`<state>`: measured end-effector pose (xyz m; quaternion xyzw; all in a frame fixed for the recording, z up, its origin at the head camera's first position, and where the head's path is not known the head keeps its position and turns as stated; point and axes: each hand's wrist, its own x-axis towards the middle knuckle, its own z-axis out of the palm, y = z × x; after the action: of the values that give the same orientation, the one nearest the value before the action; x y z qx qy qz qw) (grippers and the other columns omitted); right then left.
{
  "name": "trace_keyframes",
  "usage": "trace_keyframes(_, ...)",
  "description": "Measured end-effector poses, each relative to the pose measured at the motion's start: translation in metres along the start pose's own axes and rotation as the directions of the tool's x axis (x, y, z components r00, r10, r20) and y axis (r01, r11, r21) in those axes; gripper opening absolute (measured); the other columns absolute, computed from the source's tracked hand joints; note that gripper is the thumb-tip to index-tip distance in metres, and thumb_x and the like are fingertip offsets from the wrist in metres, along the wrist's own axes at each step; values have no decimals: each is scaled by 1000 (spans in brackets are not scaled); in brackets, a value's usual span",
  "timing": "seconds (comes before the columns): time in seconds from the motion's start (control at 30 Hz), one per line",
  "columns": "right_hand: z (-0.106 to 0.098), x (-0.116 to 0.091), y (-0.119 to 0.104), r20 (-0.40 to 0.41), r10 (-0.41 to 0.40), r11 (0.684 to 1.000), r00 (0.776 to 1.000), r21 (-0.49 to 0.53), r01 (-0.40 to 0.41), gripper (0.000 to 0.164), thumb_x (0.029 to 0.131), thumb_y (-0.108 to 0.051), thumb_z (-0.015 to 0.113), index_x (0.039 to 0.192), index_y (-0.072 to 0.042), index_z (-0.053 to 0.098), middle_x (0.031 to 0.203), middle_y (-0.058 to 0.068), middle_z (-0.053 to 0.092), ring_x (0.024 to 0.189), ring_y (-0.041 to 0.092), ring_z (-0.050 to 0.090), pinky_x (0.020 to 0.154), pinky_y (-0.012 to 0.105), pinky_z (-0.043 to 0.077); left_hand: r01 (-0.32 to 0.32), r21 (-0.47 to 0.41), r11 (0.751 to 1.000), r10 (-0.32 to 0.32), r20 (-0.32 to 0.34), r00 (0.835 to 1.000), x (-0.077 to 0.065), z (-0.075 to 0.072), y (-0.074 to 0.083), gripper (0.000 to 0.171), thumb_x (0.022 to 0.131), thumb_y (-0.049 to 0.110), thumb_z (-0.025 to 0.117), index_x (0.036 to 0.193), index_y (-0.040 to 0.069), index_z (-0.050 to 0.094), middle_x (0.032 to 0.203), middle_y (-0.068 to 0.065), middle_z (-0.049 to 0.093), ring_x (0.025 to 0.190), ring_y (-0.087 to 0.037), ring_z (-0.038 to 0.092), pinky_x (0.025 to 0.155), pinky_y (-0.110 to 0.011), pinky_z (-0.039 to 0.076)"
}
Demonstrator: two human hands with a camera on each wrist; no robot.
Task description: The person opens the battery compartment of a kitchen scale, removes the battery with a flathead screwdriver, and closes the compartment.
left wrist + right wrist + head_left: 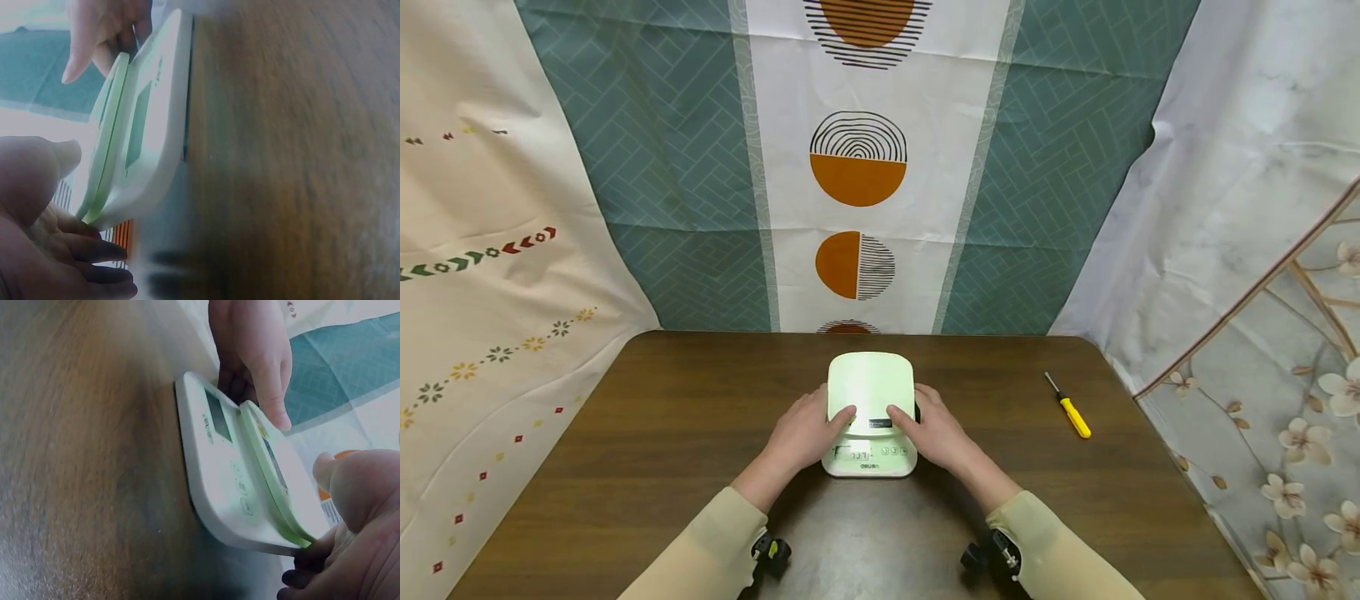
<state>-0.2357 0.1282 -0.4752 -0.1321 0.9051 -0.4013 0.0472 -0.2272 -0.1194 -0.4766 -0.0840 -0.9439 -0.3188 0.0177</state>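
Observation:
A white kitchen scale [869,382] with a pale green platform lies on the brown table, its display and buttons on the near side. Dark digits show on the display [853,456], too small to read surely. My left hand [808,429] holds the scale's left side, thumb over the platform and fingers along the edge. On the opposite side, my right hand [938,429] grips it likewise, its thumb above the platform's near right part. Both wrist views show the scale [159,106] [215,469] between the two hands; some fingertips are hidden behind its edge.
A screwdriver [1075,417] with a yellow handle lies on the right part of the wooden table [647,433]. Patterned cloths [685,167] hang behind the table and along both sides. Dark camera mounts [771,552] sit at both wrists.

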Motion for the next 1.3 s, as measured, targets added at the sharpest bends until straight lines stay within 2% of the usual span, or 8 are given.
trace_keyframes(0.1, -2, -2, -3, -14, 1, 1000, 1000, 27, 0, 67, 114, -45, 62, 161, 0, 50, 171, 28, 35, 151, 48, 46, 118, 69, 40, 10, -12, 1000, -10, -15, 1000, 0, -2, 3, 57, 111, 39, 69, 146, -3, 54, 109, -13, 74, 101, -31, 71, 86, -53, 58)
trace_keyframes(0.23, -3, -6, -6, -23, 1, 998, 1000, 60, 0, 69, 114, -46, 60, 165, -2, 47, 173, 27, 32, 154, 49, 43, 119, 72, 37, 5, -19, 1000, -5, -28, 1000, 0, -5, 8, 58, 111, 38, 69, 148, -2, 50, 113, -13, 74, 95, -28, 71, 83, -53, 58)
trace_keyframes(0.43, -9, -9, -11, -86, -19, 993, 996, 111, 28, 64, 115, -43, 61, 162, -1, 51, 172, 26, 33, 156, 47, 39, 122, 69, 36, -13, -51, 999, 12, -29, 1000, -2, -9, 18, 61, 111, 38, 68, 152, -1, 45, 126, -15, 72, 103, -31, 72, 88, -56, 58)
trace_keyframes(0.6, -15, -11, -15, -131, -27, 980, 991, 193, 52, 62, 115, -37, 63, 162, 1, 51, 173, 23, 33, 152, 43, 46, 120, 62, 42, -15, -81, 997, 13, -28, 1000, -3, -9, 22, 68, 111, 39, 67, 158, -2, 39, 136, -19, 69, 112, -35, 71, 93, -58, 57)
trace_keyframes(0.73, -17, -11, -16, -154, -30, 974, 988, 217, 64, 62, 115, -35, 64, 163, 1, 49, 171, 24, 36, 151, 41, 47, 119, 59, 45, -25, -105, 994, 21, -46, 999, -3, -10, 24, 69, 112, 38, 67, 160, 1, 36, 136, -17, 69, 112, -33, 71, 93, -57, 57)
trace_keyframes(0.97, -20, -11, -17, -164, -5, 968, 987, 248, 46, 65, 115, -36, 64, 169, -6, 43, 158, 22, 52, 143, 36, 56, 117, 56, 47, -63, -130, 990, 51, -91, 994, -2, -15, 29, 67, 111, 36, 69, 161, 3, 37, 132, -15, 70, 108, -32, 71, 92, -57, 57)
trace_keyframes(1.17, -22, -13, -18, -164, 18, 964, 986, 264, 27, 70, 115, -37, 62, 173, -6, 36, 165, 21, 44, 146, 38, 52, 121, 57, 44, -85, -147, 985, 67, -126, 990, -3, -18, 31, 70, 111, 36, 69, 164, 3, 36, 137, -17, 69, 113, -34, 70, 94, -58, 57)
trace_keyframes(1.3, -24, -13, -18, -185, 19, 961, 983, 273, 33, 69, 115, -35, 62, 173, -9, 36, 163, 20, 44, 145, 36, 52, 121, 56, 43, -97, -150, 984, 76, -139, 987, -2, -20, 32, 75, 111, 36, 69, 168, 3, 32, 147, -20, 64, 126, -39, 67, 102, -60, 54)
